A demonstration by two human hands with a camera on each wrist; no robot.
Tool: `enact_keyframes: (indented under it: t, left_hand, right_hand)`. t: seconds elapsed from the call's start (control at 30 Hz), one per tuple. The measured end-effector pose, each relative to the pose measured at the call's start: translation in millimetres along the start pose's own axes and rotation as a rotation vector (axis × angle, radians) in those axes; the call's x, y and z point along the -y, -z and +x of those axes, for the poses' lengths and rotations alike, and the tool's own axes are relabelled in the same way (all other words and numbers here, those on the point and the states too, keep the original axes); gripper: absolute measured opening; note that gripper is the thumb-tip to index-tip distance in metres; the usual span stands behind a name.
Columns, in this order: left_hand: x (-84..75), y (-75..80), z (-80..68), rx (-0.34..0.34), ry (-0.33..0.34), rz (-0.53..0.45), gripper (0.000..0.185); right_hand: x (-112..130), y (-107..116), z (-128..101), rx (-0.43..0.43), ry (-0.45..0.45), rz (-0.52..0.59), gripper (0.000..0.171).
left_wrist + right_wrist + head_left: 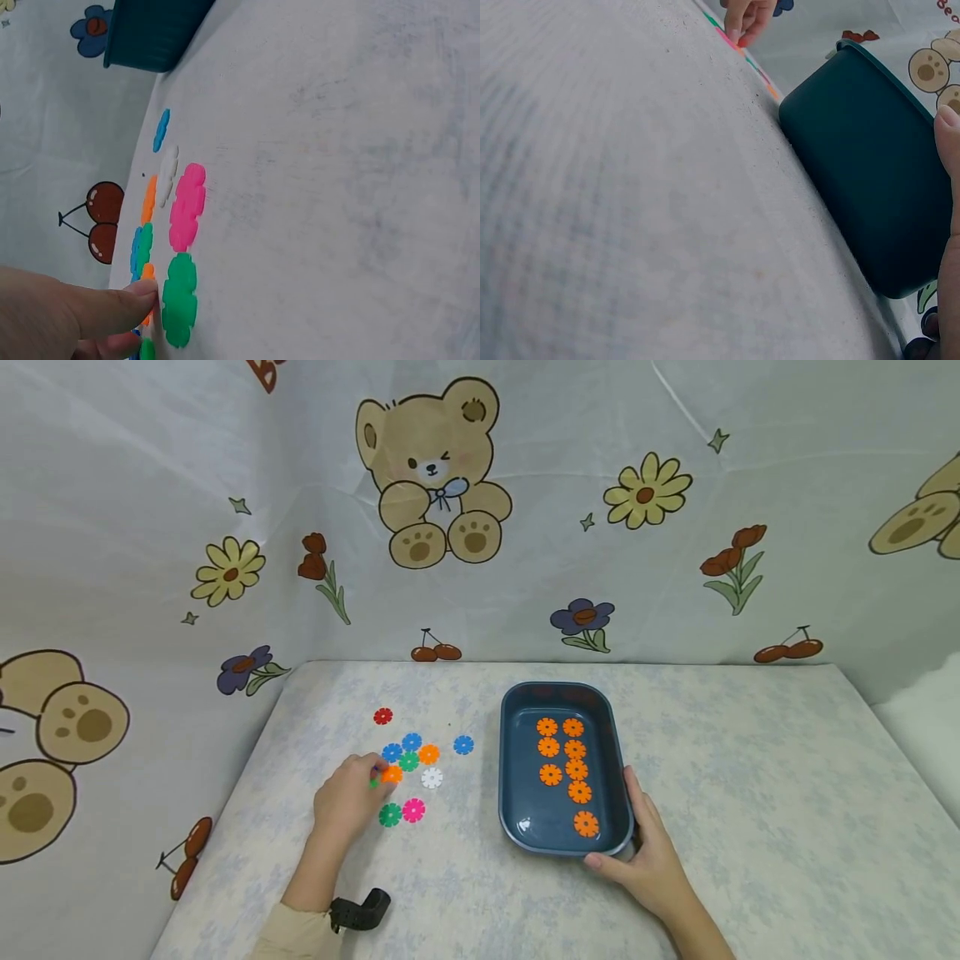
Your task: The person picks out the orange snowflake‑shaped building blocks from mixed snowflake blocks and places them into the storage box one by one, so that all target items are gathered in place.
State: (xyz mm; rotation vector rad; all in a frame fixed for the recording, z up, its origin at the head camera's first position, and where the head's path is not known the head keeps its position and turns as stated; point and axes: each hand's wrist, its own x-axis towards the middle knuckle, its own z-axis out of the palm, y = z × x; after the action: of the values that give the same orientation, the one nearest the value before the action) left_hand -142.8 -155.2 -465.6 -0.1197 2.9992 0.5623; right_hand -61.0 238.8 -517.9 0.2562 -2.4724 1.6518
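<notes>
My left hand (pixel 348 797) reaches into a loose group of notched plastic discs, its thumb and index finger pinching an orange disc (pixel 392 774) low over the table. In the left wrist view the thumb (pixel 120 307) covers part of that disc. Around it lie a green disc (pixel 408 762), two blue ones, another orange disc (pixel 429 754) and a white disc (pixel 432 777). My right hand (pixel 648 860) holds a dark blue rectangular tray (pixel 551 842) by its near right corner, thumb at the rim, other fingers along the outer side. Several orange discs (pixel 577 769) lie flat inside the tray.
Nearer me lie a pink disc (pixel 413 810) and a green one side by side. A red disc (pixel 383 717) is farther back, and a blue disc (pixel 463 745) sits between group and tray. A printed cloth (pixel 525 610) hangs behind the table.
</notes>
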Motion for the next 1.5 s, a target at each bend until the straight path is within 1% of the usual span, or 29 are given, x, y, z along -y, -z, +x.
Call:
enact_keyframes:
  t: [0.1,0.23,0.37,0.53,0.6,0.8,0.87,0.93,1.0,1.07,1.1,1.17,1.23,1.37,1.43,1.5]
  left_hand:
    - [-2.2,-2.5,0.9,0.014,0.002,-0.032,0.034]
    - [-4.0,-6.3,2.2,0.020,0.008,-0.052,0.035]
    - [-5.5,-8.8,4.0,0.031,0.023,-0.072,0.032]
    - [-7.6,-9.1,4.7,0.051,0.040,-0.106,0.029]
    - [-8.3,-9.0,3.6,0.056,0.026,-0.114,0.029]
    - [-10.2,-10.7,-2.7,0.055,-0.060,-0.080,0.027]
    - [-12.1,-10.4,-4.3,0.045,-0.074,-0.117,0.025]
    - [-16.1,-8.3,-5.6,0.057,-0.080,-0.206,0.025]
    - [-23.1,-5.2,-6.1,0.090,-0.087,-0.322,0.025]
    - [-32.9,-1.6,-5.8,0.138,-0.103,-0.436,0.028]
    - [-38.5,-0.3,-5.4,0.161,-0.115,-0.480,0.028]
    - [-50.6,1.7,-4.4,0.205,-0.157,-0.536,0.030]
    - [-63.9,2.4,-2.8,0.244,-0.215,-0.563,0.029]
    - [-92.5,2.8,1.1,0.333,-0.335,-0.565,0.025]
    - [-107.3,3.3,3.5,0.377,-0.387,-0.557,0.023]
    - [-121.6,4.3,6.1,0.406,-0.438,-0.533,0.021]
  right_hand:
    - [0,0,0,0.005,0.006,0.007,0.128]
    - [0,0,1,0.007,0.011,0.008,0.128]
    - [-1,1,1,0.007,0.013,0.009,0.128]
    - [-3,2,1,0.020,0.044,0.036,0.128]
    - [-4,2,1,0.027,0.054,0.048,0.128]
    - [-5,2,0,0.024,0.056,0.050,0.128]
    - [-5,2,0,0.020,0.057,0.045,0.128]
    - [-5,1,0,0.017,0.059,0.039,0.128]
    - [-5,1,0,0.015,0.059,0.036,0.128]
    - [-5,2,0,0.017,0.056,0.038,0.128]
    - [-5,2,0,0.018,0.056,0.039,0.128]
    - [-5,3,-1,0.022,0.053,0.042,0.128]
    - [-6,4,-1,0.024,0.053,0.042,0.128]
    - [-5,3,-1,0.024,0.053,0.042,0.128]
    - [-5,3,0,0.024,0.052,0.042,0.127]
    - [-5,2,0,0.023,0.052,0.038,0.127]
